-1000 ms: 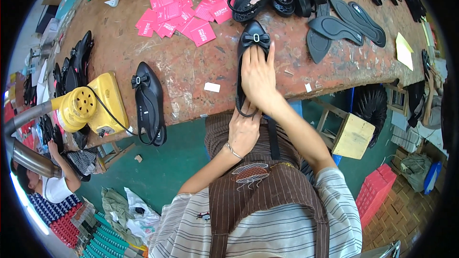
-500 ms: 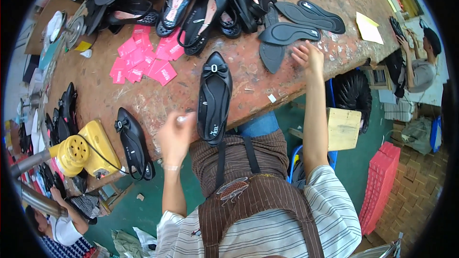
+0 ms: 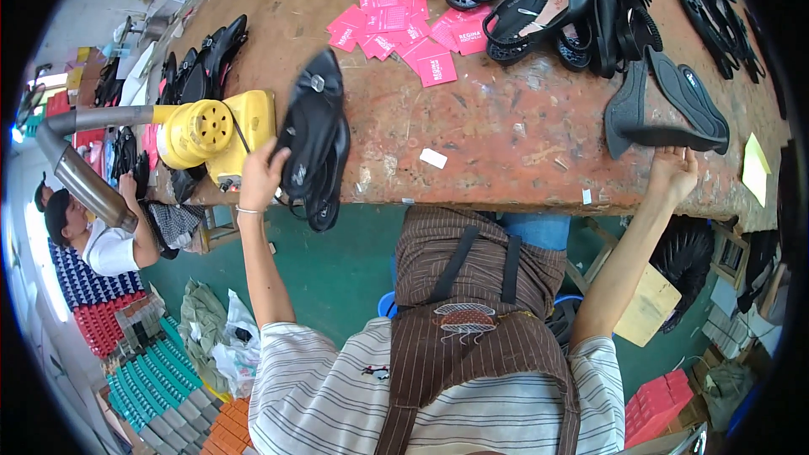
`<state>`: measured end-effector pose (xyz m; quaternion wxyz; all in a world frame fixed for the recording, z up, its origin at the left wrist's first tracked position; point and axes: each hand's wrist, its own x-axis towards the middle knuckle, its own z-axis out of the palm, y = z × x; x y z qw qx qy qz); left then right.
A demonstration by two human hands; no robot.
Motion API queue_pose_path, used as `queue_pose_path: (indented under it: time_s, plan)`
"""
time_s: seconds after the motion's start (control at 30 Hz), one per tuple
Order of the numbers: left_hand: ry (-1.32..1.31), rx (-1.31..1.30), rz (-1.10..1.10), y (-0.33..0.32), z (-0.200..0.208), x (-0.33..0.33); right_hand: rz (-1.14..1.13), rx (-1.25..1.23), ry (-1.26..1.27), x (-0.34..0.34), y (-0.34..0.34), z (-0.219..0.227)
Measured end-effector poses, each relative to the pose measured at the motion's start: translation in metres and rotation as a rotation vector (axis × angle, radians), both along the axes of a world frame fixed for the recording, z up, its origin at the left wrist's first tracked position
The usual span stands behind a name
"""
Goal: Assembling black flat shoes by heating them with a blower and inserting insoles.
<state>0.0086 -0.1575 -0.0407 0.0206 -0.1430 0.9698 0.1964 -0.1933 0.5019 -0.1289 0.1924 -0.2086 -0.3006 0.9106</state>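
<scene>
At the left part of the workbench, my left hand (image 3: 263, 174) grips the side of a black pointed shoe (image 3: 308, 114) with a bow and buckle. That shoe overlaps a second black slingback shoe (image 3: 324, 194), most of which it hides. Over at the right, my right hand (image 3: 674, 175) has its fingers on the near end of a dark grey insole (image 3: 670, 136), which is tilted up. Other grey insoles (image 3: 681, 93) lie just behind it. The thumb's hold on the insole is partly hidden.
Black shoes (image 3: 548, 4) are heaped at the back, beside scattered pink cards (image 3: 392, 21). A yellow machine (image 3: 206, 135) with a metal duct stands left. The red-brown workbench (image 3: 497, 173) has its front edge at my apron. A co-worker (image 3: 105, 227) sits at far left.
The shoe from in front of me now lies over the other shoe at left, with my left hand on it. My right hand has taken hold of an insole and raised it. The view has turned.
</scene>
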Motion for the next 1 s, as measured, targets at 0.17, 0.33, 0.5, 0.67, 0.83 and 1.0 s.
queue_pose_path:
  time_s: [0.17,0.33,0.5,0.67,0.83,1.0]
  plan:
    - [-0.333,0.257,0.113,0.01,0.009,0.017,0.316,-0.018,0.148,0.018,-0.019,0.03]
    - [0.026,-0.549,0.103,0.08,0.044,-0.017,0.589,0.04,0.217,0.042,-0.08,0.083]
    - [0.51,0.114,-0.451,0.237,0.027,-0.159,0.517,0.139,0.009,0.074,-0.1,0.103]
    - [0.562,0.007,-0.46,0.303,-0.042,-0.237,0.658,0.087,0.111,0.101,-0.105,0.106]
    - [0.408,0.214,-0.633,0.281,0.021,-0.152,0.533,0.607,-0.024,0.117,-0.085,0.112]
    - [0.083,0.014,-0.723,0.245,-0.013,-0.045,0.752,1.758,0.409,0.105,-0.143,0.113]
